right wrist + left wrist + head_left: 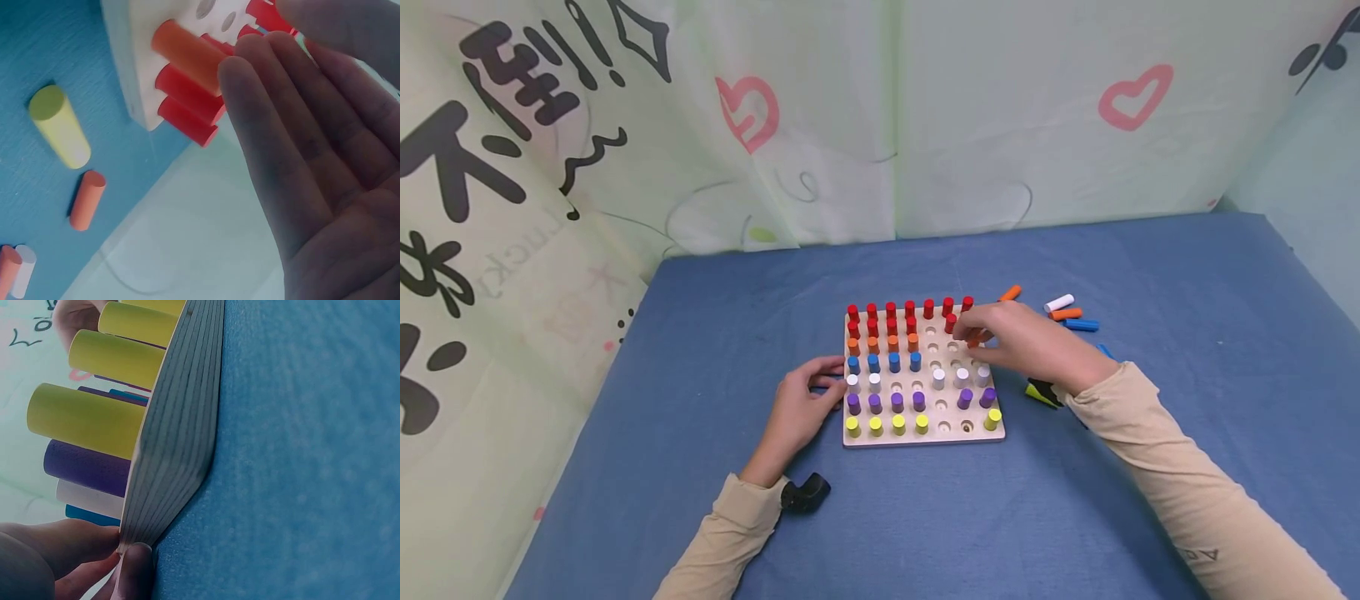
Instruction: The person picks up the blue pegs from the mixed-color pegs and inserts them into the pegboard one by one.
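two hands worked at the wooden peg board (925,440), and we take that board as our landmark. our left hand (801,408) lay against the board's left edge, fingers (75,540) fairly straight and touching the wood beside the white and blue pegs, thumb tip at its lower edge, steadying it and gripping nothing. our right hand (1026,342) reached in over the board's far right corner, and an orange peg (187,55) stood there in a hole of the orange row, its far end at our fingertips (240,69). in the right wrist view the fingers looked nearly straight, laid along the peg; whether the thumb pinched it from the other side we cannot tell. the peg's long axis ran square to the board's face, parallel to the red pegs (187,90) just behind it, so the peg lay straight ahead of the fingertips, between them and the board. the right hand was plainly the nearer one; the left was well apart, across the board. off the board's right side, on the blue cloth (925,517), loose pegs lay on their sides: a yellow peg (59,125), an orange one (87,199) and a white one (1059,302).
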The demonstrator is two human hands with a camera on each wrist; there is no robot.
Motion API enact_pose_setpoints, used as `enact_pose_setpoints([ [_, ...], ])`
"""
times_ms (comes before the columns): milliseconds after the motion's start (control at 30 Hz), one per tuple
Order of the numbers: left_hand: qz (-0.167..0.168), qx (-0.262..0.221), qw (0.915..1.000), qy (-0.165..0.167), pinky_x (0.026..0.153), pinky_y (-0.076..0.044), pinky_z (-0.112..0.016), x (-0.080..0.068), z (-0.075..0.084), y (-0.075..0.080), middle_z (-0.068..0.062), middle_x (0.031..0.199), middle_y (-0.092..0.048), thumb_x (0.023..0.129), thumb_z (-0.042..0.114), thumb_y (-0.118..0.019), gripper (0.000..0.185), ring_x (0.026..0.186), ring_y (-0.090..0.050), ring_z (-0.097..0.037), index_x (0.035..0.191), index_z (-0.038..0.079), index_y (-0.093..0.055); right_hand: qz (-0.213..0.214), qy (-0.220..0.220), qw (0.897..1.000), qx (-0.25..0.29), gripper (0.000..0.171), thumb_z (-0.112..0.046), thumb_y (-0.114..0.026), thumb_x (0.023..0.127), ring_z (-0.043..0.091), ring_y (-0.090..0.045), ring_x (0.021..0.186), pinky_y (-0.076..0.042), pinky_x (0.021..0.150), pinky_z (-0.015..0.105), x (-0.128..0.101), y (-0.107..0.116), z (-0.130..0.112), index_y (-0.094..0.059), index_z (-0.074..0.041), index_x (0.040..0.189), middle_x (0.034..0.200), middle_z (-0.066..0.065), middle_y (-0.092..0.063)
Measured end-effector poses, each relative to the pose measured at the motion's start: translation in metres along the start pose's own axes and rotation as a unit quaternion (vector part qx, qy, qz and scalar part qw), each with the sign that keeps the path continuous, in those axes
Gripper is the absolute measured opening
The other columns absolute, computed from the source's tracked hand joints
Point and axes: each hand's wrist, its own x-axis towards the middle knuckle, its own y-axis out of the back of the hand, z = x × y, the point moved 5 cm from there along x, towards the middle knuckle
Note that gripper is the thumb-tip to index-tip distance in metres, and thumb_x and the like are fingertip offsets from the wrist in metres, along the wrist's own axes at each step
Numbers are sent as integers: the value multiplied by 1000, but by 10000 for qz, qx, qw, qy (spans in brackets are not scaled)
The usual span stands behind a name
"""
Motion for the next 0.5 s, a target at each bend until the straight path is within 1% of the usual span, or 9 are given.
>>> enact_pose_setpoints([
  [200, 5, 49, 10000, 47, 74, -59, -28, 1, -1, 0, -9, 120, -68, 93, 11, -69, 35, 95, -66, -20, 128, 8, -65, 83, 61, 9999, 14, 19, 0, -74, 85, 17, -66, 89, -56, 81, 43, -4, 2, 3, -72, -6, 103, 98, 4, -71],
  [367, 9, 80, 10000, 37, 73, -59, -28, 1, -1, 0, -9, 120, -68, 93, 11, -69, 35, 96, -66, -20, 128, 8, -65, 124, 33, 9999, -66, 19, -2, -76, 84, 18, -67, 90, -57, 82, 43, -7, 3, 5, -71, -7, 102, 95, 3, -70],
  [500, 5, 65, 10000, 12, 73, -59, -28, 0, 0, 0, -9, 119, -68, 93, 11, -69, 35, 95, -67, -20, 128, 8, -65, 215, -4, 9996, -190, 19, -2, -77, 83, 17, -66, 88, -57, 80, 41, -11, 6, 10, -71, -8, 101, 96, 3, -70],
])
